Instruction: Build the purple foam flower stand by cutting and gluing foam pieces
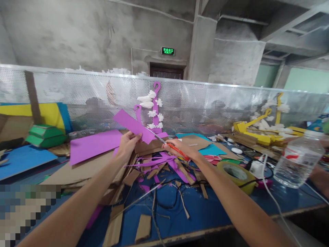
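My left hand (130,141) pinches the lower edge of a purple strip of paper or foam sheet (131,124), which slants up to the left. In my right hand (177,146) are orange-handled scissors (179,151), their blades reaching up-left to the strip's right end. Purple offcuts (164,161) and torn cardboard pieces lie below both hands. Behind the strip stands a purple hooked shape (155,109) with white tufts on it. A larger purple sheet (95,145) rests on cardboard to the left of my left hand.
On the right are a yellow tape roll (236,175), a clear plastic bottle (298,161), a white cable and yellow shapes (262,137). At the left are a green box (45,136) and a blue sheet (25,159). A perforated metal screen (190,99) closes the table's back.
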A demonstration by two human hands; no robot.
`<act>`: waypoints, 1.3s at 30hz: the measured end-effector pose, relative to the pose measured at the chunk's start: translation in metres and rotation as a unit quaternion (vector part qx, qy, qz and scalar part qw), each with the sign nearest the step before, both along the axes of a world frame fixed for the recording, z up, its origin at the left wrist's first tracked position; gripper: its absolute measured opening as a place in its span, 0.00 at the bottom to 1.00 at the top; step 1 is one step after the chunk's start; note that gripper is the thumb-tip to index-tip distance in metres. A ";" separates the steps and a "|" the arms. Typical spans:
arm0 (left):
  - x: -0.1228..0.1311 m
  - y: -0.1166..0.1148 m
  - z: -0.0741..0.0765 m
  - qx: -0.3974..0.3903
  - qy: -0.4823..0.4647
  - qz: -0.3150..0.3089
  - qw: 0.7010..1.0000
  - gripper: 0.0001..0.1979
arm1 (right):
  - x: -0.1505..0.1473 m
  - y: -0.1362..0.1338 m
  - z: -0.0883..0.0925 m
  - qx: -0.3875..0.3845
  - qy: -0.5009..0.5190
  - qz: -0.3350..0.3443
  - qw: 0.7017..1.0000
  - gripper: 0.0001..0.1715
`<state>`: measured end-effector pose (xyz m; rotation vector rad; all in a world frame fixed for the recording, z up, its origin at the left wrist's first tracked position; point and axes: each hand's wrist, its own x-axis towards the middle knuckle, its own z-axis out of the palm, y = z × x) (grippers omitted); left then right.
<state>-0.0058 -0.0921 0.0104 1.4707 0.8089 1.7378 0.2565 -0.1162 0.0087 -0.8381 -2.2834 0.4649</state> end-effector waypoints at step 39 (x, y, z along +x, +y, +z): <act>-0.002 0.006 -0.003 -0.046 0.016 -0.018 0.999 0.22 | -0.007 -0.007 0.006 0.002 -0.002 -0.043 0.999 0.33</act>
